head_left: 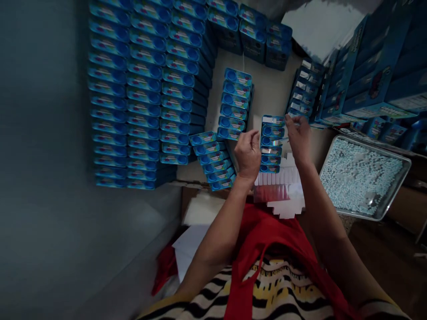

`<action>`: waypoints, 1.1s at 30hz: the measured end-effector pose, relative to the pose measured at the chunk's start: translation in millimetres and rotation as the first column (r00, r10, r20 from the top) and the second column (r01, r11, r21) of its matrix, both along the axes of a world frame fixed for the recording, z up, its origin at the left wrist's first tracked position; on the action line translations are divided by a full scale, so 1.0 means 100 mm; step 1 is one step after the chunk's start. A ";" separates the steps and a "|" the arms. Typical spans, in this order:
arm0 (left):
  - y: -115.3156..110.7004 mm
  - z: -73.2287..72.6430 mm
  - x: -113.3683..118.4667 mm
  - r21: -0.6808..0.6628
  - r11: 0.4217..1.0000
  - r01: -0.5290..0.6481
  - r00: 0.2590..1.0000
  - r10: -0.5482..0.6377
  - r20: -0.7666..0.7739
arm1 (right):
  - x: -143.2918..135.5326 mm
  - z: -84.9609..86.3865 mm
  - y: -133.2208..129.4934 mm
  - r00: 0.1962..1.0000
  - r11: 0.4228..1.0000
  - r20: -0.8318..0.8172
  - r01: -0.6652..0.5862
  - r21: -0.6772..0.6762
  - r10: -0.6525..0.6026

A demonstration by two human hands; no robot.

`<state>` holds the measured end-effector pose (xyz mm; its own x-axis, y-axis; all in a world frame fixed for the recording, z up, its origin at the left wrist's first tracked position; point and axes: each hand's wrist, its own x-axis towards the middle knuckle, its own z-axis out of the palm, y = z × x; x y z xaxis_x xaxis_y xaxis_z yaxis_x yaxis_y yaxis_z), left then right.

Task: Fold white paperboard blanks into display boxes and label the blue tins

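A short row of small blue boxes (271, 160) stands between my hands, their printed ends facing up. Pale or shiny clear strips (276, 142) lie across several of them. My left hand (247, 154) is closed in a pinch just left of this row; whatever is between its fingertips is too small to make out. At the row's upper right, my right hand (299, 137) pinches thumb and finger together near the top box, its contents also unclear. Below the boxes lies a sheet of clear and white strips (278, 182) with a notched edge.
Long stacks of blue boxes (143, 93) fill the left side. Shorter rows (235, 104) and a slanted row (215, 162) stand nearer my left hand. On the right are a metal tray (407, 171) of small pale blue pieces and large blue cartons (370, 66).
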<state>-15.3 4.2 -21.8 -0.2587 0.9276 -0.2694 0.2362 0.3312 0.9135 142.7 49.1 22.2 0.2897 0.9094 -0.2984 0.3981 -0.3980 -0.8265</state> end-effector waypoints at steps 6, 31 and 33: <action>-0.17 0.31 0.05 -0.399 0.908 0.124 0.754 0.175 0.633 | -0.14 0.03 -0.12 0.977 0.998 -0.206 0.048 -0.031 -0.053; 0.38 0.03 -0.17 -0.130 0.981 0.141 0.881 -0.184 -0.435 | -0.21 -0.31 -0.01 0.965 0.992 0.260 0.068 -0.109 -0.038; 0.38 0.03 -0.17 -0.149 0.978 0.149 0.882 -0.200 -0.428 | -0.22 -0.32 0.00 0.961 0.990 0.276 0.063 -0.130 -0.025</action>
<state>-32.7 42.3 -18.8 -0.2105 0.9401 -0.2680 0.6666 0.3386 0.6641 120.6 49.2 -10.1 0.4163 0.8502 -0.3223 0.5805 -0.5214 -0.6254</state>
